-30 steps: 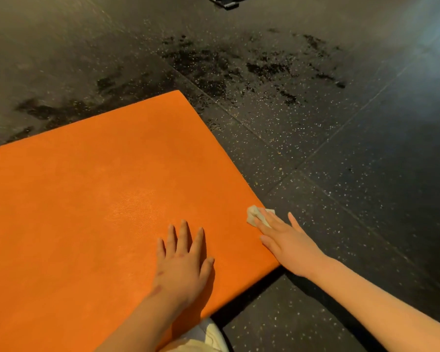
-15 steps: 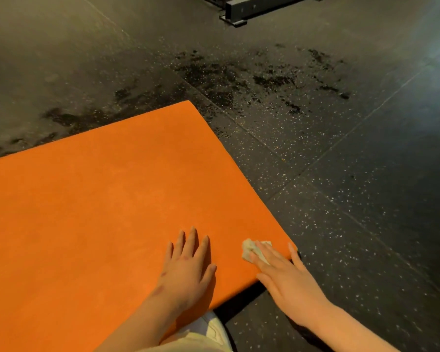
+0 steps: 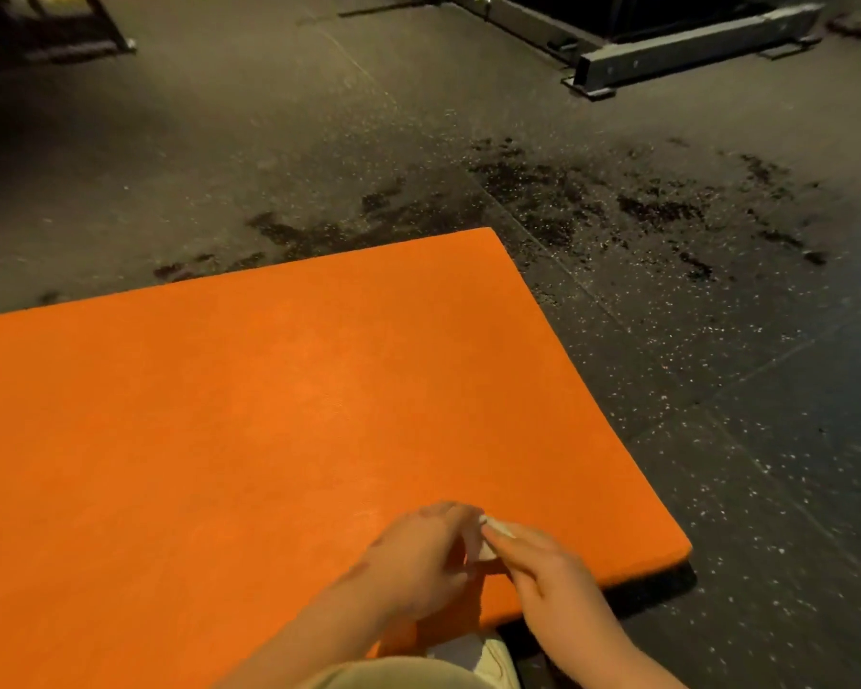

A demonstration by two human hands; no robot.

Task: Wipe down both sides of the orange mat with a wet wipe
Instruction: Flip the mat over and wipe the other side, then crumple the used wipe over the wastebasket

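Mat: an orange mat is laid flat on the dark speckled floor; its near right corner is seen just right of the hands.
Wipe: a small pale wet wipe is found on the mat close to the near edge, caught between the fingertips of both hands; only slivers of it are shown.
Left hand: the left hand is held over the mat, its fingers bent and drawn together, with the tips at the wipe; whether the wipe is pinched cannot be told, as the hand is blurred.
Right hand: the right hand is reached in across the mat's near edge; its fingers are kept straight and pressed together, laid over the wipe.
Floor marks: darker patches are spread beyond the mat's far corner.
Background: a grey metal frame is set on the floor at the top right.
Foreground: a pale shoe is seen below the hands, just by the mat's near edge.
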